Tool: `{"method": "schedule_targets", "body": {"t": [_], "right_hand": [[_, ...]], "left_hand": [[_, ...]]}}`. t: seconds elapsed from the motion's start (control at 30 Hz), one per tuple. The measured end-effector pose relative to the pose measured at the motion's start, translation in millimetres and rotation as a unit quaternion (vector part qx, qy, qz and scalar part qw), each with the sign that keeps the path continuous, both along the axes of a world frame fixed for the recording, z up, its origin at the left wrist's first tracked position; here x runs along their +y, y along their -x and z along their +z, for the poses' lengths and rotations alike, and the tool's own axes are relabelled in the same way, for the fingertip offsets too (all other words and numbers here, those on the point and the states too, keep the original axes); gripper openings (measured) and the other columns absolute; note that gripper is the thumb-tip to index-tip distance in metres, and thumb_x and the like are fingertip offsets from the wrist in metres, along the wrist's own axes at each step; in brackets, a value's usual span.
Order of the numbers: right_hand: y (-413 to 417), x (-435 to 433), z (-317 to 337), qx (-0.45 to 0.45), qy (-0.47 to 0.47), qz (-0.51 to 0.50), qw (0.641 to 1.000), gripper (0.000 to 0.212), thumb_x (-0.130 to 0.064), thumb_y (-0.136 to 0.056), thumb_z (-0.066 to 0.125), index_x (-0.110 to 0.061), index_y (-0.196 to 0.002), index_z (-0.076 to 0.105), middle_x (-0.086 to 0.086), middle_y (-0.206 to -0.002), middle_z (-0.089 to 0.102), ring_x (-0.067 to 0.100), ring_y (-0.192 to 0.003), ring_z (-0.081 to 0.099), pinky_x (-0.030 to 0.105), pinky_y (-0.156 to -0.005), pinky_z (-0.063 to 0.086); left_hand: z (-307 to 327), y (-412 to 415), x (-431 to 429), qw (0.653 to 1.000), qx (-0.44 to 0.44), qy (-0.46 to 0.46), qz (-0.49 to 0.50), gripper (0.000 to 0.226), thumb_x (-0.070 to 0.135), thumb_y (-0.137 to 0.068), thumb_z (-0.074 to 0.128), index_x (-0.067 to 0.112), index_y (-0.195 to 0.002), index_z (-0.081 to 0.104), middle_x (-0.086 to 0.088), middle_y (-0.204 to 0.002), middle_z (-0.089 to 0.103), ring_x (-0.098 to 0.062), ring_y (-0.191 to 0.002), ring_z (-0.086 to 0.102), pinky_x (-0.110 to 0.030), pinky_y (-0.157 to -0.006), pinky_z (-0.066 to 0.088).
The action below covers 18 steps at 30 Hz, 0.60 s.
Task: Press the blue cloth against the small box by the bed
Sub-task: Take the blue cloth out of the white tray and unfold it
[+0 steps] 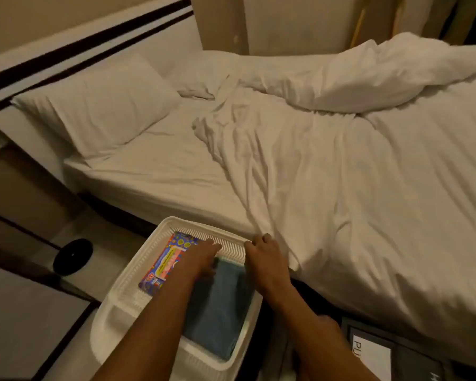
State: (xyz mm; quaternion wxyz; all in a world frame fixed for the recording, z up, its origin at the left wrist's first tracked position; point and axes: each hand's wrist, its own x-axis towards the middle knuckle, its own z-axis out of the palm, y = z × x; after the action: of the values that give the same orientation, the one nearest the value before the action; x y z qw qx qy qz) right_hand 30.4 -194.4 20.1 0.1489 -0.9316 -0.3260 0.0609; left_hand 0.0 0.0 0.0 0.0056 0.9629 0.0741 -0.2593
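A folded blue cloth [220, 306] lies inside a white slatted plastic basket [127, 287] on the floor beside the bed. A small colourful box [164, 259] lies flat in the basket to the left of the cloth. My left hand [202, 257] reaches into the basket, fingers spread flat between the box and the cloth's far end, touching both. My right hand [264, 257] rests on the basket's far right rim next to the bed sheet, fingers curled over the edge. My forearms hide part of the cloth.
The bed [313, 174] with rumpled white sheets and a pillow [99, 105] fills the view ahead. A round black object [72, 256] sits on the floor at left. A dark box with white lettering [374, 353] lies at lower right under the bed's edge.
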Motion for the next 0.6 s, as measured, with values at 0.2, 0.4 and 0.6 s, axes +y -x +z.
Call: {"method": "schedule_targets", "body": {"t": [0.2, 0.4, 0.6], "right_hand": [[7, 21, -27, 0.059, 0.096, 0.058, 0.992, 0.030, -0.011, -0.097, 0.051, -0.001, -0.124, 0.061, 0.023, -0.132, 0.058, 0.038, -0.124, 0.054, 0.043, -0.105, 0.042], [14, 27, -54, 0.048, 0.125, 0.022, 0.991, 0.030, -0.010, -0.101, 0.044, -0.002, -0.127, 0.058, 0.022, -0.133, 0.057, 0.036, -0.125, 0.052, 0.043, -0.108, 0.038], [12, 32, -54, 0.050, 0.123, 0.006, 0.991, 0.029, -0.010, -0.100, 0.042, -0.004, -0.124, 0.057, 0.019, -0.124, 0.065, 0.037, -0.117, 0.058, 0.044, -0.105, 0.038]], "left_hand": [[-13, 0, -1, 0.999, 0.019, -0.036, -0.023, 0.067, 0.018, -0.083, 0.072, 0.017, -0.142, 0.040, -0.012, -0.143, 0.043, -0.032, -0.133, 0.045, -0.040, -0.105, 0.040], [-17, -5, 0, 0.997, 0.013, -0.066, -0.023, 0.058, 0.021, -0.082, 0.073, 0.015, -0.133, 0.047, -0.014, -0.137, 0.054, -0.032, -0.129, 0.051, -0.038, -0.103, 0.039], [-11, -10, 1, 0.990, 0.048, -0.121, -0.061, 0.041, 0.027, -0.085, 0.071, 0.016, -0.123, 0.062, -0.012, -0.135, 0.057, -0.029, -0.129, 0.051, -0.039, -0.106, 0.039]]}}
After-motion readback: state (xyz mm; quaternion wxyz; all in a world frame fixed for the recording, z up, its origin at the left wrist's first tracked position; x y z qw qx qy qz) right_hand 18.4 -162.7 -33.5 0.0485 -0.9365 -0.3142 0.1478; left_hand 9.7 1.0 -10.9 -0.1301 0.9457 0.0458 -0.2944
